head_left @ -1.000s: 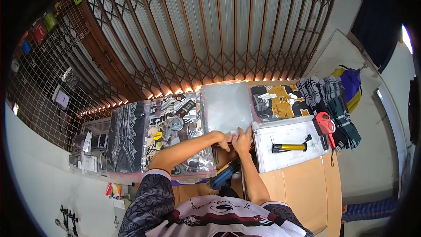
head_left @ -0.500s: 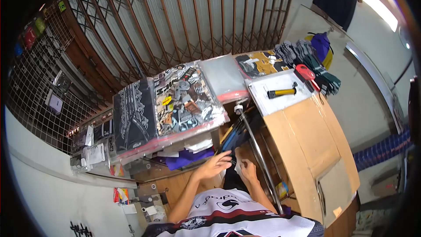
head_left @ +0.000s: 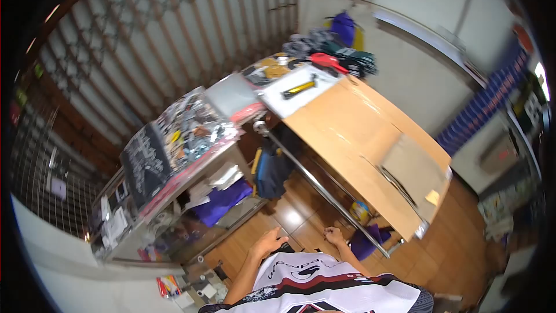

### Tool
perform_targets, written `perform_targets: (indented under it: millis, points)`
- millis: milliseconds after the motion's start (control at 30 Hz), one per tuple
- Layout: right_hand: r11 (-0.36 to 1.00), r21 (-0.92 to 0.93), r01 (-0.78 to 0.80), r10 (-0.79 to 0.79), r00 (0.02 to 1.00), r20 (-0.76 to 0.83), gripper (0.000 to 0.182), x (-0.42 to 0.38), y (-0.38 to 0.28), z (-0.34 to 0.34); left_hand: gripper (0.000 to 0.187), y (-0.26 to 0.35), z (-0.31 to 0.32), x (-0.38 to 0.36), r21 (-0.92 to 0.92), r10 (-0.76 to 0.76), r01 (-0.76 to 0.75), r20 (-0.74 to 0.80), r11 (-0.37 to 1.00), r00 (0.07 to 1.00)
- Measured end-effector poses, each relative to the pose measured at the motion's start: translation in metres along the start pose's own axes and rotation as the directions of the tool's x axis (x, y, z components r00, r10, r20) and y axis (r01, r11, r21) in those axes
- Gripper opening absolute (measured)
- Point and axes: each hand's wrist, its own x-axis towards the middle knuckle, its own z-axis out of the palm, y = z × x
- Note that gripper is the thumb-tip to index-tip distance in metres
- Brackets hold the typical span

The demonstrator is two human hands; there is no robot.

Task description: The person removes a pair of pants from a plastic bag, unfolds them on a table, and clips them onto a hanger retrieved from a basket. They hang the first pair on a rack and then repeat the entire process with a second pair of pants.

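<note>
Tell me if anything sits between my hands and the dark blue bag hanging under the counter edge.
Nothing visible does. The left hand and right hand are both empty, low near the shirt, over bare wooden floor. The dark blue bag hangs above them beside the metal rail, with open floor between.

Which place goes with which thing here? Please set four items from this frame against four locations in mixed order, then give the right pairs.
Things:
1. yellow-handled hammer
2. red tool
3. purple cloth
4. left hand

Places:
A. on the lower shelf under the bagged garments
B. low over the wooden floor, beside the right hand
C. on the white sheet at the far end of the cardboard top
D. on the dark folded cloths by the wall

Pairs: 1-C, 2-D, 3-A, 4-B
</note>
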Motion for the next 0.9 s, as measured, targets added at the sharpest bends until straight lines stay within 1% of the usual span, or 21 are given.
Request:
perform_targets:
  millis: [33, 67, 100, 167, 200, 233, 267, 300, 367, 433, 467, 500, 567, 600, 633, 700, 733, 767, 800, 833, 900]
  points:
    - [1.000, -0.003, -0.023, 0.022, 0.999, -0.039, 0.028, -0.015, 0.014, -0.011, 0.078, 0.007, 0.008, 0.006, 0.063, 0.047, -0.047, 0.013, 0.997, 0.999]
    - [0.995, 0.084, -0.051, 0.055, 0.998, -0.041, 0.030, -0.031, 0.030, -0.024, 0.077, 0.013, 0.020, 0.013, 0.086, 0.089, -0.088, -0.012, 0.992, 0.996]
    - [0.989, 0.130, -0.069, 0.080, 0.994, -0.077, 0.030, -0.051, 0.043, -0.039, 0.077, 0.039, 0.020, 0.013, 0.127, 0.075, -0.078, 0.032, 0.989, 0.997]
    - [0.970, 0.218, -0.105, 0.138, 0.980, -0.144, 0.032, -0.092, 0.082, -0.066, 0.076, 0.064, 0.043, 0.028, 0.223, 0.153, -0.163, 0.064, 0.961, 0.986]
    - [0.958, 0.251, -0.138, 0.185, 0.968, -0.172, 0.033, -0.117, 0.100, -0.081, 0.075, 0.088, 0.052, 0.030, 0.236, 0.168, -0.188, 0.101, 0.954, 0.981]
    - [0.938, 0.321, -0.129, 0.203, 0.956, -0.210, 0.032, -0.138, 0.131, -0.091, 0.074, 0.113, 0.063, 0.028, 0.245, 0.180, -0.209, 0.134, 0.947, 0.974]
    - [0.916, 0.384, -0.113, 0.220, 0.944, -0.246, 0.031, -0.153, 0.173, -0.096, 0.074, 0.129, 0.081, 0.028, 0.233, 0.287, -0.304, 0.104, 0.924, 0.952]
    - [0.892, 0.442, -0.093, 0.236, 0.931, -0.280, 0.031, -0.172, 0.208, -0.103, 0.070, 0.149, 0.099, 0.027, 0.215, 0.351, -0.366, 0.107, 0.906, 0.930]
    - [0.853, 0.477, -0.212, 0.379, 0.881, -0.285, 0.029, -0.231, 0.250, -0.133, 0.065, 0.188, 0.144, 0.028, 0.113, 0.430, -0.445, 0.138, 0.888, 0.892]
    - [0.787, 0.526, -0.323, 0.518, 0.809, -0.278, 0.030, -0.283, 0.286, -0.157, 0.059, 0.232, 0.188, 0.019, -0.048, 0.526, -0.526, 0.168, 0.849, 0.834]
    - [0.789, 0.528, -0.315, 0.522, 0.796, -0.306, 0.031, -0.307, 0.302, -0.168, 0.056, 0.255, 0.208, 0.014, -0.130, 0.571, -0.556, 0.175, 0.821, 0.802]
    - [0.800, 0.508, -0.320, 0.527, 0.779, -0.339, 0.031, -0.320, 0.332, -0.171, 0.054, 0.277, 0.224, 0.010, -0.152, 0.593, -0.573, 0.194, 0.805, 0.782]
    - [0.821, 0.464, -0.334, 0.533, 0.741, -0.409, 0.032, -0.330, 0.415, -0.163, 0.052, 0.322, 0.254, 0.003, -0.203, 0.640, -0.607, 0.226, 0.768, 0.734]
    - [0.871, 0.423, -0.251, 0.453, 0.743, -0.493, 0.035, -0.341, 0.428, -0.168, 0.048, 0.343, 0.263, 0.001, -0.242, 0.669, -0.626, 0.199, 0.742, 0.716]
    - [0.857, 0.461, -0.231, 0.465, 0.733, -0.496, 0.036, -0.353, 0.427, -0.178, 0.050, 0.356, 0.275, 0.006, -0.232, 0.706, -0.669, 0.165, 0.706, 0.688]
    - [0.827, 0.533, -0.180, 0.481, 0.717, -0.505, 0.038, -0.366, 0.408, -0.206, 0.049, 0.389, 0.281, 0.010, -0.175, 0.683, -0.661, 0.139, 0.730, 0.718]
    - [0.850, 0.494, -0.184, 0.462, 0.711, -0.530, 0.040, -0.364, 0.409, -0.215, 0.047, 0.398, 0.287, 0.021, -0.095, 0.741, -0.735, 0.066, 0.671, 0.668]
    - [0.841, 0.510, -0.181, 0.473, 0.705, -0.528, 0.040, -0.363, 0.404, -0.226, 0.046, 0.405, 0.290, 0.034, -0.009, 0.796, -0.796, -0.004, 0.606, 0.606]
    - [0.832, 0.526, -0.177, 0.482, 0.700, -0.527, 0.040, -0.362, 0.391, -0.240, 0.046, 0.414, 0.292, 0.049, 0.009, 0.814, -0.814, -0.018, 0.581, 0.581]
    - [0.824, 0.540, -0.173, 0.490, 0.696, -0.525, 0.040, -0.358, 0.379, -0.254, 0.048, 0.425, 0.292, 0.057, 0.036, 0.807, -0.807, -0.057, 0.589, 0.587]
    - [0.855, 0.509, -0.095, 0.407, 0.732, -0.547, 0.041, -0.338, 0.363, -0.277, 0.055, 0.435, 0.292, 0.092, 0.150, 0.802, -0.788, -0.113, 0.597, 0.586]
